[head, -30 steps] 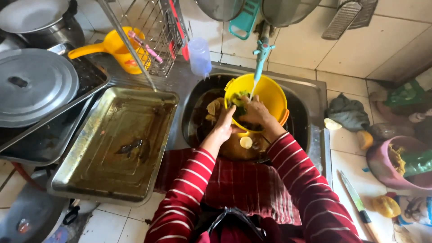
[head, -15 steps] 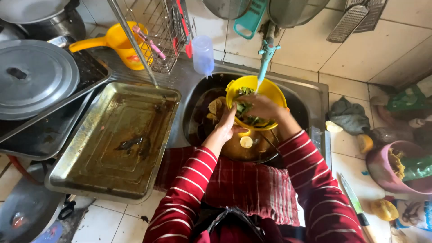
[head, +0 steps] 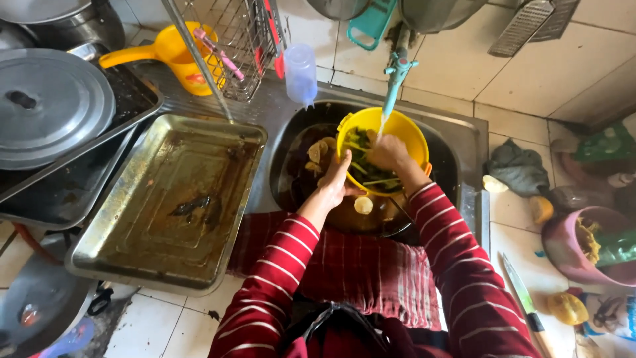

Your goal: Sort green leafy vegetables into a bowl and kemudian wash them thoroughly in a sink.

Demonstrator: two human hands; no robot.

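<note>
A yellow bowl (head: 409,130) with green vegetables (head: 363,142) sits tilted in the steel sink (head: 464,142), under a blue tap (head: 396,74) that runs water into it. My left hand (head: 336,180) grips the bowl's near left rim. Inside the bowl, my right hand (head: 389,152) rests on the greens beneath the water stream, fingers curled among them. Pale vegetable slices (head: 319,154) lie in a dark pan in the sink, left of the bowl.
A greasy metal baking tray (head: 169,202) lies left of the sink. A large pot lid (head: 50,106), a yellow jug (head: 173,50) and a wire rack (head: 242,40) stand behind it. A knife (head: 525,301) and a pink bowl (head: 580,248) are on the right.
The bowl and both hands have stayed at the sink; my right hand has shifted deeper among the greens under the running water.
</note>
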